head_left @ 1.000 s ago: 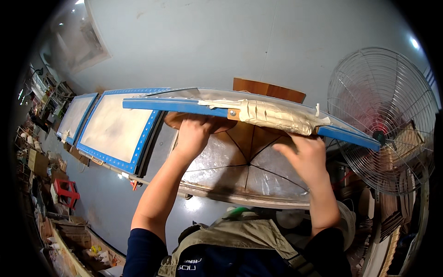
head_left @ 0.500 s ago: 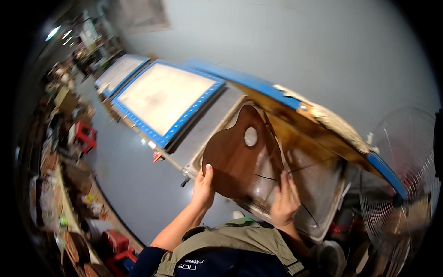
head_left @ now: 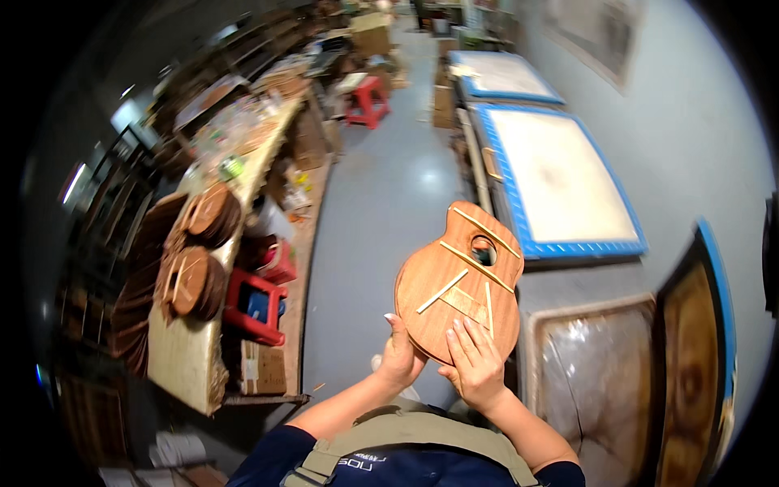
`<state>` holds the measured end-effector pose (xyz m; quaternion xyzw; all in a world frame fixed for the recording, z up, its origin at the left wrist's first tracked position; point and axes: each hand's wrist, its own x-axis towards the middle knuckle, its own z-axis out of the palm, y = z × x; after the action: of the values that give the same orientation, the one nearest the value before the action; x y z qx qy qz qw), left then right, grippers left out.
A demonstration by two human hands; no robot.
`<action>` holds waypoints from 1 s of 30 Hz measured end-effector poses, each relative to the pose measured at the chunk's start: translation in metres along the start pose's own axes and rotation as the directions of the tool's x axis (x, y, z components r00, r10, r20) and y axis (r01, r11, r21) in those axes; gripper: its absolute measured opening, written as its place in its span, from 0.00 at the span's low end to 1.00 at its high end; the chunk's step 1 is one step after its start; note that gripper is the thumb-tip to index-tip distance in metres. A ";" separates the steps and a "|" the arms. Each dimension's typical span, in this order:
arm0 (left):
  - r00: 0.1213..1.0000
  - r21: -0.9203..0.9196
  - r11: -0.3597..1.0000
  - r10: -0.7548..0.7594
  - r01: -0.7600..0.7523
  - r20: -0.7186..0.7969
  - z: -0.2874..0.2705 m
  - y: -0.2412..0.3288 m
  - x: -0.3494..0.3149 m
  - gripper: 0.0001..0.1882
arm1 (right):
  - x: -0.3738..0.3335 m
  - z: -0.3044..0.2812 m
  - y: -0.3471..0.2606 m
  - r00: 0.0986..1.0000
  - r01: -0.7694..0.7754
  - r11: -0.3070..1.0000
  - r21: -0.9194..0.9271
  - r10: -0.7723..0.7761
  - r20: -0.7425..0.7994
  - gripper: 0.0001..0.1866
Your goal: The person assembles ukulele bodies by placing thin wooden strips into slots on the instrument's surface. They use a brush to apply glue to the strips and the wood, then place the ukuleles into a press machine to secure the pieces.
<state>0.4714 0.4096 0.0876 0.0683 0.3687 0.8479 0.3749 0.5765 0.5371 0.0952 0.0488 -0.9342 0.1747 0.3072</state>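
A reddish-brown wooden ukulele soundboard with a cutaway outline is held in front of me. Its braced face is up: pale wooden strips, a thin bridge patch and a round sound hole show there. A second edge seems to lie under it, but I cannot tell how many boards there are. My left hand grips the lower left edge, thumb up along the rim. Across the lower part of the face rests my right hand, its fingers on the wood and its thumb at the bottom edge.
On the left, a long bench carries stacks of similar boards. Red stools and a cardboard box stand by it. At right are blue-framed panels, an open tray-like press and its raised lid.
My view has swung left, from the open press toward the aisle and bench. The soundboard came away from above the press, and its braced face now shows instead of the plain dark one.
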 end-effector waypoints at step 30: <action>0.253 0.590 0.612 0.775 -0.526 -0.579 -0.435 0.397 0.029 0.16 | 0.729 0.614 -0.215 0.972 -0.201 -0.116 0.973 0.097 0.212 0.18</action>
<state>0.0477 0.0022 0.0388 -0.1189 0.5443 0.7961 -0.2362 -0.3110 0.1292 0.1290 0.1605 -0.5075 0.8386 0.1156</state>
